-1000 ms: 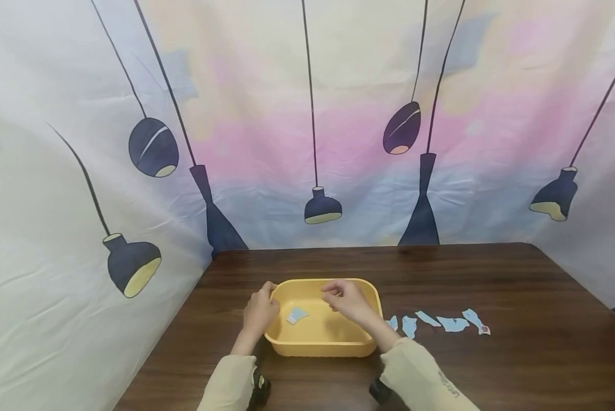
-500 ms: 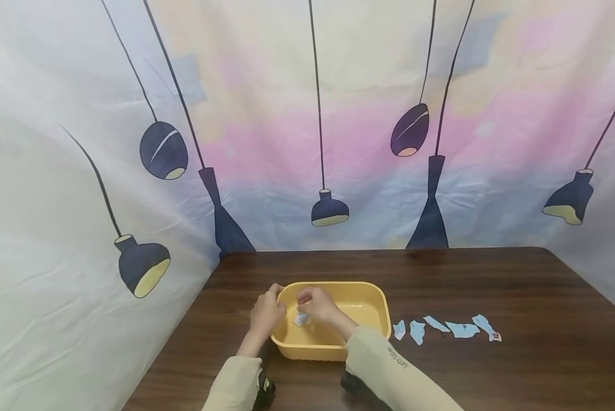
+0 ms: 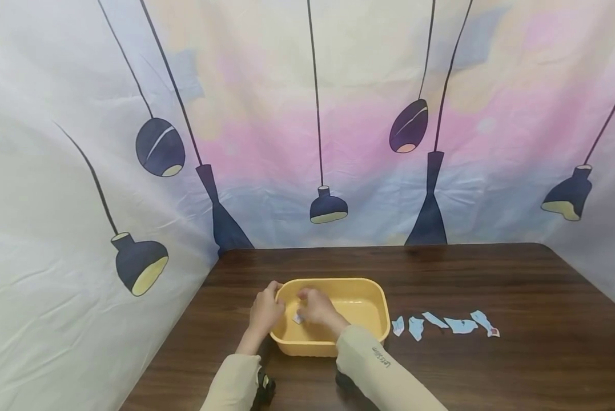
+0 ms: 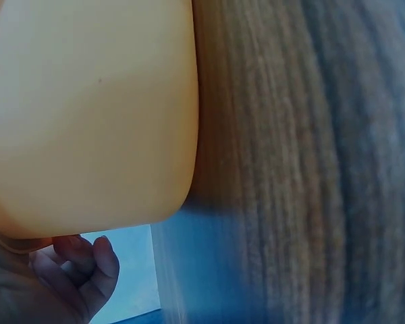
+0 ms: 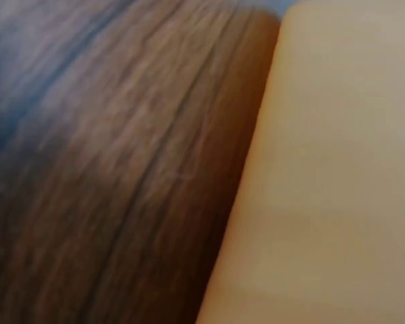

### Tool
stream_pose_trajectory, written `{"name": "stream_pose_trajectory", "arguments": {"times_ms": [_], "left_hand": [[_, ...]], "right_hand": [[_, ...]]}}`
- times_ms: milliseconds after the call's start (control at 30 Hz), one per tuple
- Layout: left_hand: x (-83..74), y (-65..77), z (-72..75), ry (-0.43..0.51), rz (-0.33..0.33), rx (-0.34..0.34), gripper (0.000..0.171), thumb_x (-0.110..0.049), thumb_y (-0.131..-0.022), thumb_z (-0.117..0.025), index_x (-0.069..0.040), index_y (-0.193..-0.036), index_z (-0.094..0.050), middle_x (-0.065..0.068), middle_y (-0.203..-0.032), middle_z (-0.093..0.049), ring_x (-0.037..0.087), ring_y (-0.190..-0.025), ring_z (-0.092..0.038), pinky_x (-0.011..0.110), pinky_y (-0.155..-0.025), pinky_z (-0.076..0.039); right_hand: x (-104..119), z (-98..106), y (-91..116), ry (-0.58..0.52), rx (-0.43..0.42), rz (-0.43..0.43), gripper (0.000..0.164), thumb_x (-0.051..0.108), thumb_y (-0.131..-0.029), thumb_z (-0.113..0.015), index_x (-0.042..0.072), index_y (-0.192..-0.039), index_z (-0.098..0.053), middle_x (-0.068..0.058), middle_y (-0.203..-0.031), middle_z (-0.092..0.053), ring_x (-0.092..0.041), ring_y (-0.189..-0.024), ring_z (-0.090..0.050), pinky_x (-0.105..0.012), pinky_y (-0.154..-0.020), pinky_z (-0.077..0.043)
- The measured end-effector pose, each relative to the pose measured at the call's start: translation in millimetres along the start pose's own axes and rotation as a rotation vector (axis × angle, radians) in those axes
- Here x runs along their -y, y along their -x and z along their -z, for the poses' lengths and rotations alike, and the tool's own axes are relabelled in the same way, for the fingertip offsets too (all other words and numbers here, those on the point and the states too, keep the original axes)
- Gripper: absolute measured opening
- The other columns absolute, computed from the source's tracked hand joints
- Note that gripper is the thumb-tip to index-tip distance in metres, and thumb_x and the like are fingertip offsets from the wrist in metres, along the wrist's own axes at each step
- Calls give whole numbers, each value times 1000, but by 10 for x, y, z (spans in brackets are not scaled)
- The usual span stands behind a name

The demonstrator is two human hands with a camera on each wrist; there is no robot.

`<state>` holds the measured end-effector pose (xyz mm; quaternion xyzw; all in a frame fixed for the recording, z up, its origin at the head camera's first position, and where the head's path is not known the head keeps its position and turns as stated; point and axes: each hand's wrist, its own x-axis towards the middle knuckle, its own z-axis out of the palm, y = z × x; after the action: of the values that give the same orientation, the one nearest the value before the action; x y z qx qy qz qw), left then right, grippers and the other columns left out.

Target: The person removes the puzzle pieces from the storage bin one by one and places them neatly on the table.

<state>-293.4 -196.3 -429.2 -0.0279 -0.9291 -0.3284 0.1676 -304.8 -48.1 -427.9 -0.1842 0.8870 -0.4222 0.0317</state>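
A yellow plastic basin (image 3: 312, 349) stands on the brown table. At its left end my left hand (image 3: 266, 311) holds the rim; in the left wrist view its fingers (image 4: 104, 266) are curled at the basin's edge. My right hand (image 3: 317, 307) reaches down inside the basin, fingers bent, right over a small light-blue and white paper scrap (image 3: 297, 318). Part of the scrap is covered by that hand, and I cannot tell whether the fingers pinch it. The right wrist view shows only the basin's outer wall (image 5: 337, 169) and wood.
Right of the basin, several torn light-blue paper pieces (image 3: 460, 326) lie in a row on the table (image 3: 533, 285). One bears a red mark at its end. A cloth printed with hanging lamps (image 3: 328, 208) covers the wall behind.
My right hand has moved left and lower, from above the basin's middle to the scrap inside, covering part of it. My left hand stays at the rim. The head view has shifted slightly.
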Motion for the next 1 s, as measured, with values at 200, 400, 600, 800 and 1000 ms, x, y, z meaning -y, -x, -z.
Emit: {"name": "stream_pose_trajectory", "arguments": {"times_ms": [200,400,600,800,1000], "left_hand": [[-3,2,-6,-11,-8,-9,32,0,-80,-58,-3,-111,-64,14,-79,-67,17,-59,-52,29,-50,-38],[-15,9,-17,-20,9,-1,31,-1,-81,-58,-3,-112,-64,13,-79,-66,17,-59,-51,29,-50,-38],[-12,6,0,-31,1,-6,32,-1,-81,-58,-2,-112,-63,13,-76,-66,18,-58,-53,29,-49,-40],[-18,13,7,-43,23,-2,31,-3,-81,-58,-3,-112,-64,13,-75,-66,19,-58,-52,31,-50,-39],[-6,11,0,-50,20,0,32,-3,-82,-57,-3,-113,-63,13,-76,-66,19,-58,-53,32,-50,-39]], "right_hand": [[-16,3,11,88,49,44,47,4,-75,-74,-9,-119,-61,-22,-116,-67,-38,-112,-61,-45,-99,-47],[-31,1,38,118,68,53,27,4,-75,-75,-6,-99,-68,-17,-100,-70,-31,-95,-64,-38,-87,-51],[-12,3,46,131,58,-12,14,9,-76,-77,1,-83,-68,-7,-86,-68,-18,-78,-57,-28,-73,-48],[-4,16,85,67,70,-61,14,9,-75,-79,2,-79,-67,-5,-82,-67,-14,-71,-53,-26,-65,-46],[-13,37,137,-42,84,-56,12,6,-74,-77,-1,-78,-68,-7,-81,-66,-14,-71,-54,-24,-62,-46]]}}
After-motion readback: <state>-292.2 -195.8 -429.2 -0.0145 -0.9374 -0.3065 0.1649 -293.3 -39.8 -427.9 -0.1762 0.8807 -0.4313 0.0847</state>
